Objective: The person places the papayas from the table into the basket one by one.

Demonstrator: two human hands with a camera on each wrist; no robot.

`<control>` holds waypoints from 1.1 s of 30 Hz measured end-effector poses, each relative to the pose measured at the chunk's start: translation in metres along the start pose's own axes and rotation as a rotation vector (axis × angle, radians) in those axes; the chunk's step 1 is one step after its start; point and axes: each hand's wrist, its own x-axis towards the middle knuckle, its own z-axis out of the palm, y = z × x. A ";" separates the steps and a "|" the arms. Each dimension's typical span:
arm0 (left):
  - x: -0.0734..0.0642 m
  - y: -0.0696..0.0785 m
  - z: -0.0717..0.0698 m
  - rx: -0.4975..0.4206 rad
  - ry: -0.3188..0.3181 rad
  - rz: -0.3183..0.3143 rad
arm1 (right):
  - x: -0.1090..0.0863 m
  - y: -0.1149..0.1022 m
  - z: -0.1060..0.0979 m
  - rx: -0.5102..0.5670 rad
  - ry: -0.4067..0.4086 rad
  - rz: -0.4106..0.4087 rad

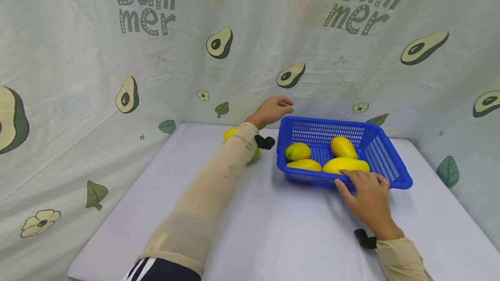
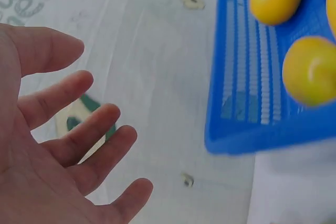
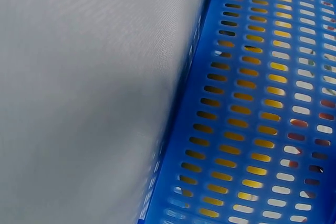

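On the desk (image 1: 273, 233), the basket (image 1: 390, 166) is best held lightly, so it neither tips nor slides: the right hand (image 1: 367, 198) grips its near rim, while the left hand (image 1: 273, 109), empty, fingers loosely spread, needs to clear the left wall. Four mangoes (image 1: 345, 165) lie inside; two more fruits (image 1: 230, 133), partly hidden, show only in the head view. Only the left wrist view shows the left palm.

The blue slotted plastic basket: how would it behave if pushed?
The basket would probably hold its shape, judging by its straight rim. Its wide, low form seems unlikely to tip. The smooth, rounded yellow fruits inside might roll.
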 end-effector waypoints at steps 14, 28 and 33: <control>-0.029 -0.055 -0.045 0.044 0.007 0.031 | 0.003 0.003 0.002 0.012 0.020 0.004; -0.082 -0.108 -0.034 0.027 0.181 0.031 | 0.003 0.001 0.004 0.007 0.005 0.005; -0.092 -0.127 -0.027 0.010 0.224 0.005 | 0.003 0.003 0.003 0.011 0.010 0.006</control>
